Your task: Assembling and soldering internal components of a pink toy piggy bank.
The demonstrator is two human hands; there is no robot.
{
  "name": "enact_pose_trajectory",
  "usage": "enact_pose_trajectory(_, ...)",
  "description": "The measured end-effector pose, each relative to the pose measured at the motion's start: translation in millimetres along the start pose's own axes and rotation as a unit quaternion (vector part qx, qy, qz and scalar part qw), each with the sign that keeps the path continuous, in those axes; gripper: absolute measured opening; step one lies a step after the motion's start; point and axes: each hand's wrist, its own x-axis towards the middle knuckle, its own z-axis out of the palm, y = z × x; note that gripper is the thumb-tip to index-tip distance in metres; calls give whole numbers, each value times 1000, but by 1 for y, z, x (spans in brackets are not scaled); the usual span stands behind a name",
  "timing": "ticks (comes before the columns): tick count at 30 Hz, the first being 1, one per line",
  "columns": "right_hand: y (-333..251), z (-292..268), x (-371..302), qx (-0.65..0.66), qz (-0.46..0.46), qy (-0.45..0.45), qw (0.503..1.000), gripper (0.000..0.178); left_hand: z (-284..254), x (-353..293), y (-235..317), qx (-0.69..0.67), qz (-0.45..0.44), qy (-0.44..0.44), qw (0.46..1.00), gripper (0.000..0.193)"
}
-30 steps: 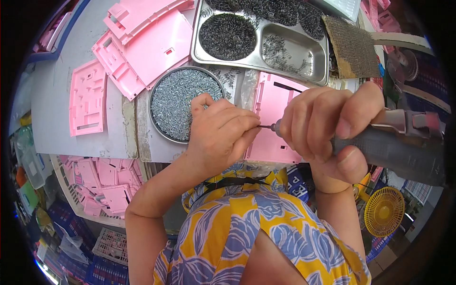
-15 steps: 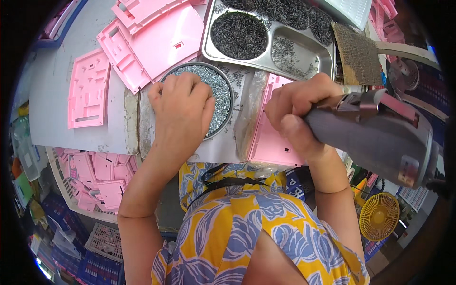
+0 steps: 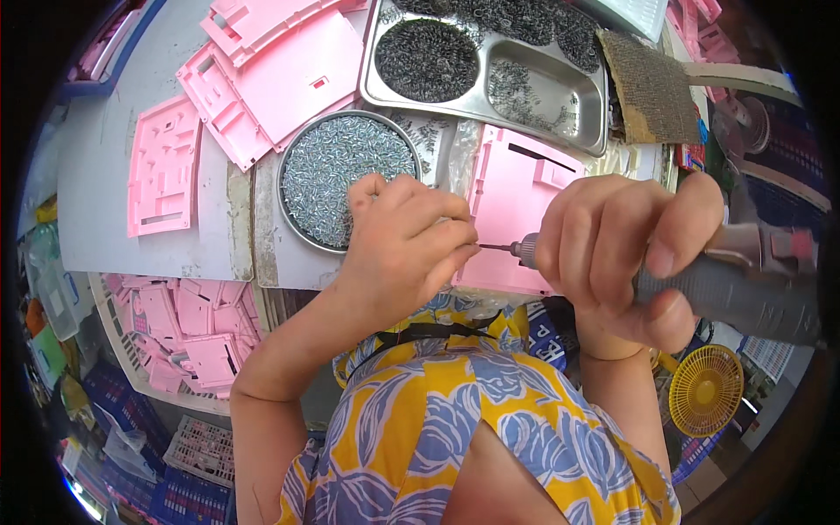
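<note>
My right hand (image 3: 604, 249) is wrapped round a grey electric screwdriver (image 3: 744, 297), which lies nearly level with its thin bit pointing left. At the bit's tip the fingers of my left hand (image 3: 407, 241) are pinched together; whatever sits between them is too small to make out. Just behind that hand stands a round metal dish (image 3: 337, 175) full of small silver screws, its right lower rim partly covered. A pink plastic panel (image 3: 507, 197) with a long dark slot lies under the bit, and my right hand hides part of it.
A steel tray (image 3: 525, 122) with small dark springs stands behind the dish. More pink panels (image 3: 289, 87) overlap at the back left, and one pink panel (image 3: 164, 166) lies apart. A white basket (image 3: 131, 359) of pink parts stands lower left. Cardboard (image 3: 652, 87) is at the back right.
My left hand has left the screw dish and moved right to the bit's tip. The screwdriver has swung level, its bit now in view, and my right hand has shifted right and nearer.
</note>
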Motion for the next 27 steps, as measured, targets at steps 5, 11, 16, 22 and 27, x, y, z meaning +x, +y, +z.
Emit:
enact_pose_trajectory(5, -4, 3, -8, -21, -11, -6, 1000, 25, 7, -2, 5, -25, 22, 28, 999, 21)
enact_pose_trajectory(11, -1, 18, -15, -13, 10, 17, 1000, 27, 7, -15, 10, 16, 45, 55, 997, 24)
enact_pose_trajectory(16, 4, 27, -35, -19, 45, 46, 998, 29, -3, -47, 39, -29, -171, -68, 983, 18)
enact_pose_trajectory(22, 20, 32, -50, -32, 80, 34, 996, 30, 32, -81, 34, -22, -179, -120, 976, 16)
enact_pose_trajectory(27, 31, 32, -50, -126, 13, -50, 991, 27, 34, -81, 34, -34, -168, -121, 978, 12)
